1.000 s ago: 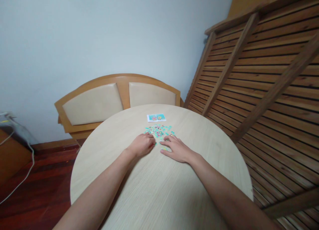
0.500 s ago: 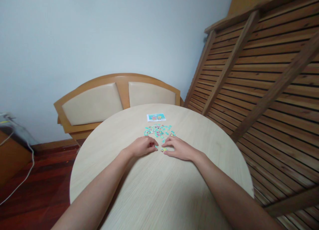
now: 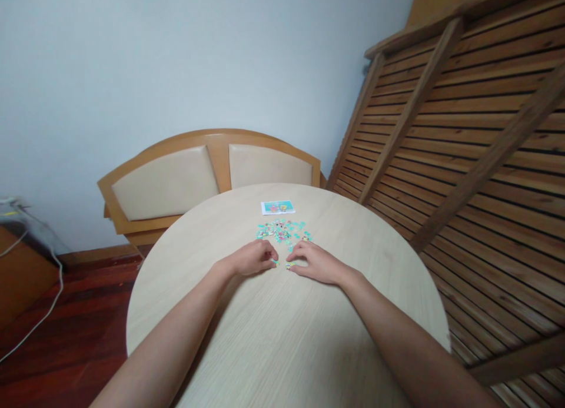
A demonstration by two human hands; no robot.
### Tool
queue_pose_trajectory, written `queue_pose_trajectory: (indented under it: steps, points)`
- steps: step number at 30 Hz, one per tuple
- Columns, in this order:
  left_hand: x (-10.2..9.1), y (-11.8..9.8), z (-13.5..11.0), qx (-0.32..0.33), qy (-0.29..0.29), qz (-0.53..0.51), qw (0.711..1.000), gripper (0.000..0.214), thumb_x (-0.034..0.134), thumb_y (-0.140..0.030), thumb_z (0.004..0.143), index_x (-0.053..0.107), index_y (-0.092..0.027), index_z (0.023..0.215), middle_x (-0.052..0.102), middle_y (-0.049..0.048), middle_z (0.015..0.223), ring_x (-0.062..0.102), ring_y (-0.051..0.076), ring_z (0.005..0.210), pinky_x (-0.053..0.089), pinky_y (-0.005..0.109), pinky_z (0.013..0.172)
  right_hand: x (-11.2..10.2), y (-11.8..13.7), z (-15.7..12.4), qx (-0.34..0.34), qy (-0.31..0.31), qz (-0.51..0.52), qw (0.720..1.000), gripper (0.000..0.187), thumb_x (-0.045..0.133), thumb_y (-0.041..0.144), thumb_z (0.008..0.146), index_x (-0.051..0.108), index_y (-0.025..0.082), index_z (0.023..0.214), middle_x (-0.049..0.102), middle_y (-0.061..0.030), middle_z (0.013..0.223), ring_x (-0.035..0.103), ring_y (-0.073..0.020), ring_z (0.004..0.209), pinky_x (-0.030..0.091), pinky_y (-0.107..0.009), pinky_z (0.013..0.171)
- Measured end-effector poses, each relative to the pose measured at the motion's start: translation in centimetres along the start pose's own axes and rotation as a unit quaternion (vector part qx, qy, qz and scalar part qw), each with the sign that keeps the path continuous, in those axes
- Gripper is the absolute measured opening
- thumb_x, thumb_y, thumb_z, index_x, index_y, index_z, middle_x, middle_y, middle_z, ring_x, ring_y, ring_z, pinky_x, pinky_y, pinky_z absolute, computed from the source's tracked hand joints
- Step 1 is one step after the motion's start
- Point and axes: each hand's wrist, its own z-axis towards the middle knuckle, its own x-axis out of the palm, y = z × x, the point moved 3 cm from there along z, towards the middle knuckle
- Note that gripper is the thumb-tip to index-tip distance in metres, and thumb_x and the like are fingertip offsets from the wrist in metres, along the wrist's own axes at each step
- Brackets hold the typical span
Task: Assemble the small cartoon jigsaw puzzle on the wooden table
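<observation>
A heap of small teal jigsaw pieces (image 3: 282, 230) lies on the round pale wooden table (image 3: 282, 331). Behind the heap is a small picture card (image 3: 278, 207). My left hand (image 3: 251, 258) rests on the table just in front of the heap, its fingers curled and pinched on a small jigsaw piece at its fingertips. My right hand (image 3: 315, 262) lies close beside it, fingers curled, pinching another small piece (image 3: 289, 265). The fingertips of both hands almost meet. The pieces are too small to make out in detail.
A wooden bench with two cream padded backs (image 3: 207, 175) stands behind the table against a pale wall. A slatted wooden frame (image 3: 463, 131) leans at the right. At the far left a cable (image 3: 39, 314) trails over the dark red floor.
My right hand has gone from lying flat to curled and pinched. Both hands have drawn together in front of the heap, fingertips nearly touching.
</observation>
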Motion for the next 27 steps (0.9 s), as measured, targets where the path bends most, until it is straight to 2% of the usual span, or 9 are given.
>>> queue_pose_trajectory:
  steps: [9,19,27]
  points:
    - [0.4,0.2,0.2,-0.003,-0.015,-0.020,1.000,0.018,0.070,-0.028,0.082,0.070,-0.014,0.094,0.066,0.0030,0.083,0.056,0.014,0.074,0.043,0.023,0.071,0.1,0.3,0.1,0.013,-0.011,0.004,1.000,0.016,0.068,0.033,0.087,0.070,0.019,0.096,0.066,-0.0064,0.097,0.058,-0.0216,0.101,0.043,-0.034,0.092]
    - [0.4,-0.9,0.3,-0.002,-0.007,-0.030,1.000,0.013,0.068,-0.027,0.083,0.068,-0.014,0.088,0.065,-0.0002,0.075,0.054,0.011,0.067,0.040,0.021,0.066,0.5,-0.1,0.2,0.015,-0.014,0.013,1.000,0.015,0.068,0.031,0.088,0.069,0.018,0.095,0.068,-0.0065,0.095,0.060,-0.0210,0.097,0.044,-0.034,0.090]
    - [0.6,-1.5,0.4,0.026,-0.024,0.014,0.999,0.013,0.065,-0.025,0.085,0.070,-0.016,0.093,0.068,0.0024,0.083,0.059,0.015,0.077,0.041,0.024,0.073,0.5,0.1,0.2,0.005,-0.012,0.007,1.000,0.014,0.067,0.030,0.088,0.070,0.018,0.095,0.068,-0.0054,0.094,0.059,-0.0203,0.096,0.042,-0.033,0.091]
